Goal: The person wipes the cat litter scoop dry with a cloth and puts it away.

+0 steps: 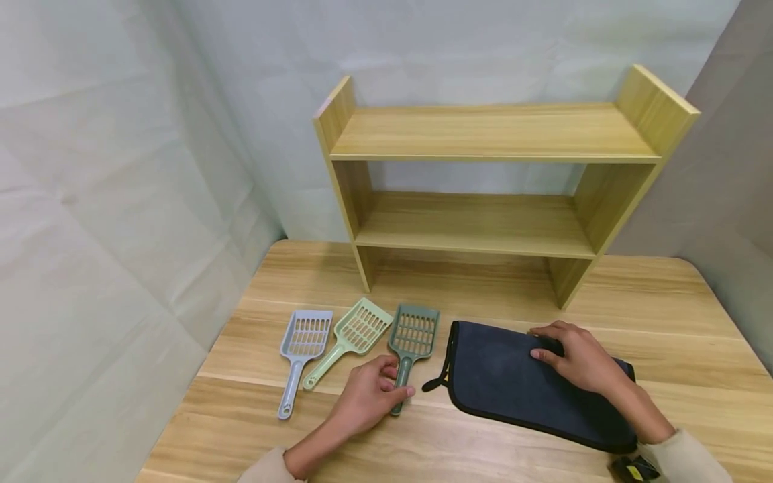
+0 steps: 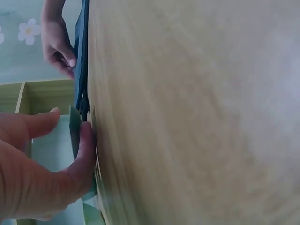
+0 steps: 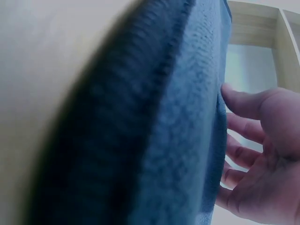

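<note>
My left hand [image 1: 370, 394] is at the handle of a dark green slotted litter scoop [image 1: 417, 327], with the thumb across it and the fingers curled at its far side. The left wrist view shows the scoop's edge between thumb and index finger. A grey-blue scoop [image 1: 306, 335] and a pale green scoop [image 1: 364, 325] lie flat to the left. My right hand [image 1: 580, 355] rests on a flat navy fabric piece [image 1: 501, 369] with black edging and a corner loop. In the right wrist view its fingertips [image 3: 227, 91] touch the fabric, loosely spread.
A two-tier wooden shelf [image 1: 477, 225] stands at the back of the wooden table [image 1: 217, 422]. White cloth [image 1: 121, 201] hangs on the left and behind. A small black object with a yellow label [image 1: 634, 469] lies beside the right sleeve.
</note>
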`<state>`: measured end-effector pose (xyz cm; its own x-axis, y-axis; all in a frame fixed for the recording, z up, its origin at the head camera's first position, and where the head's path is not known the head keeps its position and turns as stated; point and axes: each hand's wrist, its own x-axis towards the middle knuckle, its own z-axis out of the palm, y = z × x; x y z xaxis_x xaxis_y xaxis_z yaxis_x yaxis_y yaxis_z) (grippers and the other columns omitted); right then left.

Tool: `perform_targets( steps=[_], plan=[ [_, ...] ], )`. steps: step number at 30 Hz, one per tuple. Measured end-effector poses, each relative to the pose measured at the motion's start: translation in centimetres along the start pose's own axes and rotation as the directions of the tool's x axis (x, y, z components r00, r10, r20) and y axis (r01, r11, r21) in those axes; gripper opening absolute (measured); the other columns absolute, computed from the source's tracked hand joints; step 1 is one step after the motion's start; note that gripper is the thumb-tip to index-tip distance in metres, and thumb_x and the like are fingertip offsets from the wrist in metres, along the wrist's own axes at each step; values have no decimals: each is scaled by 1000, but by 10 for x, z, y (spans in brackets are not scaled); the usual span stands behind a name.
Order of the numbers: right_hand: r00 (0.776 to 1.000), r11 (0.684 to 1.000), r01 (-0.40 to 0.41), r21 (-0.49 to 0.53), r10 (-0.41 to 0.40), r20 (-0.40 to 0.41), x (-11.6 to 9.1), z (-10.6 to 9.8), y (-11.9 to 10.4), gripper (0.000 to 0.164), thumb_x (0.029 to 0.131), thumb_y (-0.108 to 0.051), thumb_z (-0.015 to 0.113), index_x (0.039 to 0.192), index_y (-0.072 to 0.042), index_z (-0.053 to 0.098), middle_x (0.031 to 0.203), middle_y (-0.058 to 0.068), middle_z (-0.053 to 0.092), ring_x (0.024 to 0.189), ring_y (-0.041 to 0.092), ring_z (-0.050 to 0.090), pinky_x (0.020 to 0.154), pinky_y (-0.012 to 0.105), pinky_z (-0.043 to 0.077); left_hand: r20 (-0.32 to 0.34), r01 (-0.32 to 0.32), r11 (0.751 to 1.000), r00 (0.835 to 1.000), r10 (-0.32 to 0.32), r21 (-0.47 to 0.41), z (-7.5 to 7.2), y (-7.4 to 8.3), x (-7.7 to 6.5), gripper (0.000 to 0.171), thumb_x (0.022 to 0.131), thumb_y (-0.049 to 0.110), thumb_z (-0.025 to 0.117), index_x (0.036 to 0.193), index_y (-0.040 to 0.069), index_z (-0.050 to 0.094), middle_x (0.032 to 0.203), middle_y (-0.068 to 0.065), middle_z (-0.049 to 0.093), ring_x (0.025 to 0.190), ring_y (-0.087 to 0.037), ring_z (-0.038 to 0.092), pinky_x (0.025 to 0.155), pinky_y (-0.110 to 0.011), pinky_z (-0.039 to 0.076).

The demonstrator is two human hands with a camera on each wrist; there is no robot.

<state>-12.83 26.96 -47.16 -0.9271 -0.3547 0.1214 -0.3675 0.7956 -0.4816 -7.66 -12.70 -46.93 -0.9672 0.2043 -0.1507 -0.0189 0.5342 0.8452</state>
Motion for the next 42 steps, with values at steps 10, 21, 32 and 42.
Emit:
perform_targets(
  steps=[10, 21, 32, 42],
  plan=[
    [1000, 1000, -6, 15, 6, -13, 3, -7, -3, 10, 94, -14, 83, 103, -15, 81, 100, -2, 77, 87, 16, 71, 74, 36, 56, 36, 9, 1000, 999, -8, -24, -4, -3, 4, 51, 86, -1, 84, 132, -10, 64, 102, -10, 71, 83, -13, 69, 66, -21, 57],
    [997, 985, 24, 173, -11, -74, -3, -30, -12, 12, 96, -12, 81, 105, -21, 79, 103, -5, 77, 91, -6, 61, 71, 25, 54, 22, -102, 991, 995, 101, 90, -15, -2, 7, 51, 83, -11, 66, 134, -7, 64, 108, -13, 69, 91, -16, 62, 76, -23, 51],
    [985, 970, 66, 233, -27, -168, -11, -50, -31, 21, 94, -9, 83, 107, -25, 79, 102, -12, 75, 97, -6, 65, 83, 17, 52, -119, -167, 976, 976, 184, 141, -31, 10, 16, 31, 88, -4, 72, 119, 1, 72, 95, -5, 70, 86, -13, 60, 78, -26, 52],
    [930, 918, 191, 348, -56, -364, -10, -58, -57, 27, 88, 11, 81, 101, -13, 79, 119, -7, 67, 110, -2, 62, 96, 5, 46, -209, -189, 961, 950, 231, 201, -46, 27, 27, 26, 90, 2, 80, 115, 5, 75, 95, -8, 73, 73, -8, 53, 67, -24, 44]
  ],
)
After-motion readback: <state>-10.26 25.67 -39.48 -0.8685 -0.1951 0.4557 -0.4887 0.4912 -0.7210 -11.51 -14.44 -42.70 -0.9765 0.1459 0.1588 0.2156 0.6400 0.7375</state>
